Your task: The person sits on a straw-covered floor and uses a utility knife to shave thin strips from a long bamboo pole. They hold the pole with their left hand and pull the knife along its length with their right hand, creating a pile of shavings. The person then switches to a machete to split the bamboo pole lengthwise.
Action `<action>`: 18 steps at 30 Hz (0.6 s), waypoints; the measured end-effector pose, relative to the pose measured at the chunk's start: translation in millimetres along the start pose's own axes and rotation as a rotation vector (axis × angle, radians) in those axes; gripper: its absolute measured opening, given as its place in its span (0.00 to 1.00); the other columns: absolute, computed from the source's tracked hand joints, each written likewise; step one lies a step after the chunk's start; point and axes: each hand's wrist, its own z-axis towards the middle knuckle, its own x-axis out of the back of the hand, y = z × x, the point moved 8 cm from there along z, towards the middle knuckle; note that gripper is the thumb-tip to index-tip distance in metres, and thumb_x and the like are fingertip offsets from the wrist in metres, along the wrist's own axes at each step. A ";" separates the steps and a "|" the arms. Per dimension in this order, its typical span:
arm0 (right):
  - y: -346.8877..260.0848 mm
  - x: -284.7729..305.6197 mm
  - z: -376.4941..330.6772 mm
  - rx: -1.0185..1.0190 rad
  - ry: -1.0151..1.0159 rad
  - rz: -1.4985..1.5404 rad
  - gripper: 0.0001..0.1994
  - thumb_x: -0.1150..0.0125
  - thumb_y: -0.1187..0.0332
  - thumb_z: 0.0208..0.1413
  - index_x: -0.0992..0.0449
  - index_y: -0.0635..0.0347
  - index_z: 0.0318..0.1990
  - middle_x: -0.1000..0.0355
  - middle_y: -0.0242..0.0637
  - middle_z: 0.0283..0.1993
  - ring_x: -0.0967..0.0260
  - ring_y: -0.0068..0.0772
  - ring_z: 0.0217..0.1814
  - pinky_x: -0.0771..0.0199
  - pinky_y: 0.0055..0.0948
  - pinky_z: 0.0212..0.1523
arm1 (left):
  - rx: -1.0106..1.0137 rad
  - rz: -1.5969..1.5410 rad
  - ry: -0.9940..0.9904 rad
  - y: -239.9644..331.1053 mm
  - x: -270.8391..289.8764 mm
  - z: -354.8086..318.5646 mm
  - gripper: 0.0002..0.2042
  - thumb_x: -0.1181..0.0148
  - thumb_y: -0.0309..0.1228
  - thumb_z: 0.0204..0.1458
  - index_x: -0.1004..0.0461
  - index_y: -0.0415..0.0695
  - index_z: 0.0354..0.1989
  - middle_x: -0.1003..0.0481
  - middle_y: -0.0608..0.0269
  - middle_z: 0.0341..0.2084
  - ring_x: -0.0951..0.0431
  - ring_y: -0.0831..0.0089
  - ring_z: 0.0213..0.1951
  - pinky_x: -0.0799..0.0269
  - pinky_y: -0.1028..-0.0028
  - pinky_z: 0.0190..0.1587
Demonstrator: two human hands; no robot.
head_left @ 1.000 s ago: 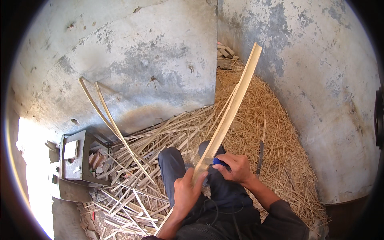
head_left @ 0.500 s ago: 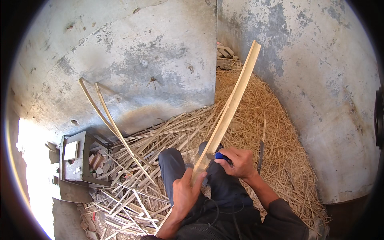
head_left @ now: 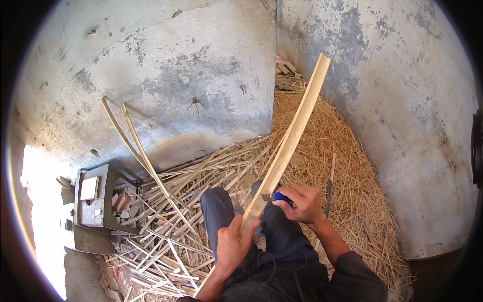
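From the head, the left hand (head_left: 233, 245) wraps round the low end of a long wood strip (head_left: 294, 135), thumb on its hollow face. The strip slants up over the legs (head_left: 289, 239), in front of the straw (head_left: 370, 216). The right hand (head_left: 304, 204) grips a blue-handled knife (head_left: 282, 197), its blade at the strip. The strip looks light, stiff and a bit bendy, and may split. The low end, away from the blade, seems best to hold.

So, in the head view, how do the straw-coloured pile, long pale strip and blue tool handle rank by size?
Largest to smallest:
1. straw-coloured pile
2. long pale strip
3. blue tool handle, partly hidden
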 end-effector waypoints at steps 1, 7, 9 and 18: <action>0.4 0.1 0.2 0.001 -0.001 -0.002 0.18 0.32 0.48 0.62 0.17 0.56 0.36 0.24 0.32 0.25 0.26 0.34 0.21 0.31 0.32 0.21 | 0.007 -0.009 -0.005 -1.1 0.0 -0.6 0.18 0.33 0.37 0.65 0.31 0.38 0.28 0.27 0.59 0.11 0.22 0.74 0.14 0.33 0.72 0.18; 1.6 0.0 -0.2 0.040 0.014 -0.008 0.15 0.28 0.52 0.59 0.16 0.54 0.39 0.30 0.31 0.23 0.30 0.33 0.19 0.32 0.32 0.21 | -0.005 0.000 -0.005 -1.3 2.5 -3.5 0.18 0.34 0.37 0.65 0.30 0.38 0.28 0.27 0.59 0.11 0.22 0.73 0.15 0.32 0.71 0.18; 8.8 5.0 -0.6 0.002 0.067 -0.005 0.16 0.29 0.52 0.61 0.15 0.55 0.41 0.26 0.33 0.25 0.28 0.34 0.20 0.31 0.32 0.22 | 0.001 0.019 -0.009 0.5 4.0 -6.1 0.19 0.33 0.38 0.65 0.30 0.38 0.28 0.27 0.58 0.11 0.21 0.72 0.15 0.32 0.70 0.19; 138.7 55.6 15.4 -0.452 0.205 -0.037 0.18 0.34 0.56 0.66 0.14 0.65 0.47 0.18 0.42 0.30 0.21 0.32 0.28 0.24 0.30 0.32 | 0.092 0.044 -0.145 -32.8 -6.7 -47.8 0.20 0.32 0.41 0.64 0.29 0.38 0.27 0.27 0.57 0.11 0.21 0.67 0.15 0.30 0.67 0.21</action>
